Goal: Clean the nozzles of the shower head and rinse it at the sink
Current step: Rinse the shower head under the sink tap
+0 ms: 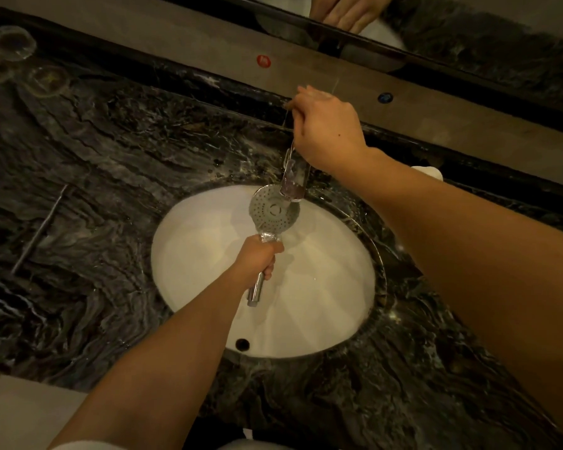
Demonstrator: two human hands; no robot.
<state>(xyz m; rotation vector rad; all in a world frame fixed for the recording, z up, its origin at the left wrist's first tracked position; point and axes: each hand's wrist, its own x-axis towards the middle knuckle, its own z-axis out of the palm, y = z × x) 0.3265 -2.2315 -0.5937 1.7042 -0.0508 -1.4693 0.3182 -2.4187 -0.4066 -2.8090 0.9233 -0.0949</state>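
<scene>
Dark veined marble worktop (88, 164), white oval sink basin (322, 306) set in. Left hand (257, 258), fingers wrapped round handle, holds round chrome shower head (273, 209) nozzle-face up under chrome tap spout (293, 180). Right hand (325, 131) rests on tap lever, finger position unclear. Risk: spray rebounding off tilted face onto worktop; wet handle slipping. Basin holds nothing visible.

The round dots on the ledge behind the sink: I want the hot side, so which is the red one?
The red dot is the left one, well left of the right hand. The blue dot sits to that hand's right.
</scene>
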